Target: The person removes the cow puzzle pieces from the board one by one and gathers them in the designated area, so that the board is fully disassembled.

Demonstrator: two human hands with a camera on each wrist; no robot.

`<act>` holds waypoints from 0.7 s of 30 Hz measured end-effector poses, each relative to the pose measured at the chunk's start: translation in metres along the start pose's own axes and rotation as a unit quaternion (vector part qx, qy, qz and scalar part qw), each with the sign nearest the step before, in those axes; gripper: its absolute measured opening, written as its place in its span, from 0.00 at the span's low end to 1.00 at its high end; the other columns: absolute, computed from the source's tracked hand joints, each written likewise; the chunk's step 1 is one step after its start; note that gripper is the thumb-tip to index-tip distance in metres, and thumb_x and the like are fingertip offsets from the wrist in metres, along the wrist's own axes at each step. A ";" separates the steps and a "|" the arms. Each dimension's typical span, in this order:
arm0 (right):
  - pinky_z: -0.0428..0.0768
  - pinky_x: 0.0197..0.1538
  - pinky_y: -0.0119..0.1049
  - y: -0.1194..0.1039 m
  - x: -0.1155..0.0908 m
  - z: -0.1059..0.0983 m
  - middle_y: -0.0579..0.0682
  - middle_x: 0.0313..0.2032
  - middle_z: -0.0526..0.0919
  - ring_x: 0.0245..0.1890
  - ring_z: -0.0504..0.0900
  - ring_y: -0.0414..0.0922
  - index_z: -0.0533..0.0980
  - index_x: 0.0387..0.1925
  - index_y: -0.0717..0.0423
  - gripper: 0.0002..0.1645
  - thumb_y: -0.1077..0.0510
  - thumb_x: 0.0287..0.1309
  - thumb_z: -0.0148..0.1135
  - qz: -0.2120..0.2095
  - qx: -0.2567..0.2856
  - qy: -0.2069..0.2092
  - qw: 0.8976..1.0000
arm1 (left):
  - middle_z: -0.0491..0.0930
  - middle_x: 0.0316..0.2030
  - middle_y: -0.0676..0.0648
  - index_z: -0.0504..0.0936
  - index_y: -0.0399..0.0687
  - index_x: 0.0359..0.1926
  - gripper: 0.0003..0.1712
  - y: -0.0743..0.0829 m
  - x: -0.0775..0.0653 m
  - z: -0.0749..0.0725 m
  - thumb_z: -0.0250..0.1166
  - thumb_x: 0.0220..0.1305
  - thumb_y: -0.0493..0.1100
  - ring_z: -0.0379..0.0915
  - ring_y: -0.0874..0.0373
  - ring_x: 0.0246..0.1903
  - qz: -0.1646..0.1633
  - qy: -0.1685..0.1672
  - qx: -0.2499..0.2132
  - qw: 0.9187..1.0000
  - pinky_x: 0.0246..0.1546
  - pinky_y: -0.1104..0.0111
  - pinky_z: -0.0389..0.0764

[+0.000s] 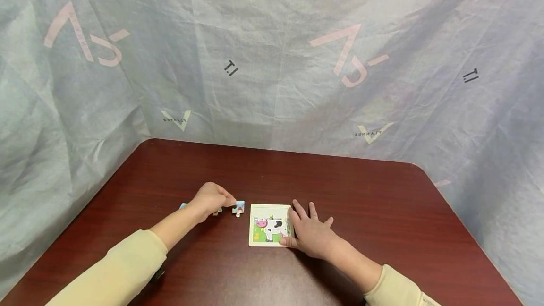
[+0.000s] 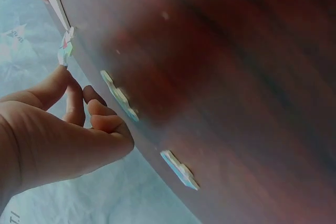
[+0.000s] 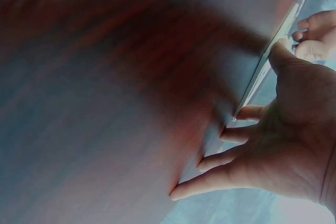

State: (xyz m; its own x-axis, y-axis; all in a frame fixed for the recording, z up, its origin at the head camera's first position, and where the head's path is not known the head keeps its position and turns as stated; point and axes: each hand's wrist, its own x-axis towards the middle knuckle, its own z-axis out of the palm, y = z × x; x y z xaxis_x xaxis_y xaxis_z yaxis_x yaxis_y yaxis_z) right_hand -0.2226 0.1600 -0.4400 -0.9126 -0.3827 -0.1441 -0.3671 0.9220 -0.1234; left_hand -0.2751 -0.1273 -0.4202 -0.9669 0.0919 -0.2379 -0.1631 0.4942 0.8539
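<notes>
Between thumb and forefinger, my left hand [image 1: 211,198] pinches a blue puzzle piece [image 1: 239,208] with a red patch, just left of the puzzle board. The left wrist view shows this puzzle piece [image 2: 65,48] tilted up at the fingertips. A white-framed puzzle board [image 1: 270,245] lies flat, with a cow picture on a green ground inside it. My right hand [image 1: 313,235] rests at the board's right edge, thumb on the frame and other fingers spread onto the table. In the right wrist view the board [image 3: 257,80] appears edge-on beside the thumb.
Two more puzzle pieces lie on the table by the left hand: one puzzle piece [image 2: 119,96] under the fingers and another puzzle piece [image 2: 180,170] farther left. The dark red table [image 1: 382,211] has rounded far corners. A grey printed cloth [image 1: 272,84] hangs behind it.
</notes>
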 end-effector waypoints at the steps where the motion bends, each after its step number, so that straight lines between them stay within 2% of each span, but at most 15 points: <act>1: 0.63 0.48 0.83 0.000 0.000 0.000 0.58 0.77 0.53 0.72 0.54 0.72 0.60 0.74 0.56 0.52 0.28 0.61 0.59 -0.001 0.000 0.001 1.000 | 0.81 0.44 0.41 0.88 0.38 0.38 0.05 -0.001 0.000 -0.001 0.68 0.66 0.36 0.59 0.56 0.22 0.004 0.002 0.007 1.000 0.31 0.62 0.69; 4: 0.62 0.48 0.83 -0.001 0.000 -0.001 0.58 0.77 0.53 0.72 0.54 0.72 0.60 0.74 0.56 0.52 0.28 0.61 0.59 -0.002 0.001 0.000 1.000 | 0.81 0.50 0.39 0.87 0.38 0.36 0.04 -0.003 0.000 -0.005 0.68 0.65 0.36 0.67 0.53 0.31 0.012 0.012 0.032 0.999 0.37 0.58 0.72; 8: 0.62 0.49 0.83 0.000 -0.001 -0.002 0.58 0.77 0.53 0.72 0.53 0.71 0.60 0.74 0.56 0.52 0.28 0.61 0.58 0.002 0.001 -0.002 1.000 | 0.82 0.48 0.39 0.88 0.38 0.35 0.04 -0.006 0.000 -0.007 0.69 0.65 0.36 0.72 0.49 0.40 0.013 0.022 0.063 0.998 0.40 0.58 0.74; 12: 0.61 0.48 0.84 0.000 -0.001 -0.002 0.58 0.77 0.53 0.72 0.53 0.72 0.60 0.74 0.56 0.52 0.28 0.61 0.58 0.003 0.005 -0.003 1.000 | 0.82 0.44 0.41 0.87 0.39 0.34 0.04 -0.009 0.001 -0.008 0.69 0.65 0.35 0.71 0.49 0.35 0.014 0.030 0.072 0.997 0.36 0.59 0.73; 21: 0.61 0.48 0.84 0.000 -0.001 -0.001 0.57 0.77 0.53 0.73 0.53 0.71 0.60 0.74 0.56 0.53 0.28 0.61 0.58 0.001 0.004 -0.001 1.000 | 0.84 0.36 0.46 0.89 0.42 0.32 0.04 -0.012 0.002 -0.007 0.71 0.63 0.38 0.73 0.52 0.32 0.022 0.044 0.110 0.993 0.34 0.61 0.75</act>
State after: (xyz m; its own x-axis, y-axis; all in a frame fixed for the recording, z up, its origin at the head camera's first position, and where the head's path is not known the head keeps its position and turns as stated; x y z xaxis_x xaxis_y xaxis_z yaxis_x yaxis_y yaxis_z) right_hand -0.2219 0.1605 -0.4387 -0.9132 -0.3804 -0.1463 -0.3631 0.9224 -0.1319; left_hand -0.2761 -0.1390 -0.4279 -0.9872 0.0465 -0.1522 -0.0823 0.6695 0.7382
